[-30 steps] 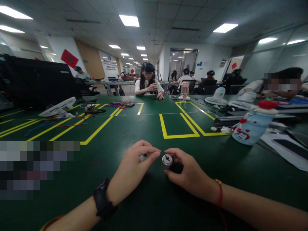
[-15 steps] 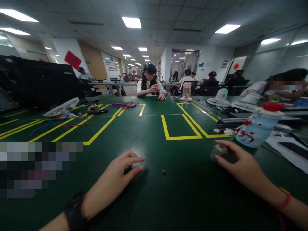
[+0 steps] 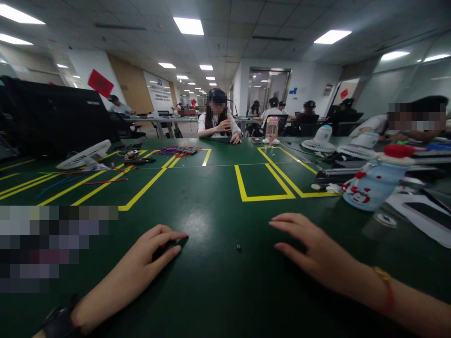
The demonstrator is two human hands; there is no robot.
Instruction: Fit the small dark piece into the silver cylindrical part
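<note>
Writing: none legible anywhere; a pixelated block (image 3: 56, 246) covers the mat at far left, and the red sign (image 3: 100, 83) on the back wall is too small to read. Left of centre, a white fan (image 3: 83, 155) lies on the table, with loose wires (image 3: 178, 151) farther back. Left hand (image 3: 146, 260) rests palm down on the green mat (image 3: 211, 291), fingers curled loosely, whether they pinch anything cannot be told. Small dark part (image 3: 238, 247) lies on the mat between the two hands, touching neither. Right hand (image 3: 317, 251) is flat above the mat, fingers spread apart, holding nothing. Farther right, a metal cylinder (image 3: 384, 219) stands on the mat, well apart from the right hand, just below a pale blue bottle (image 3: 373, 184) with a red cap. Surface: dark green mat with yellow tape rectangles (image 3: 262, 183). Room: open office, ceiling panel lights, other people seated at the far end and the right edge.
</note>
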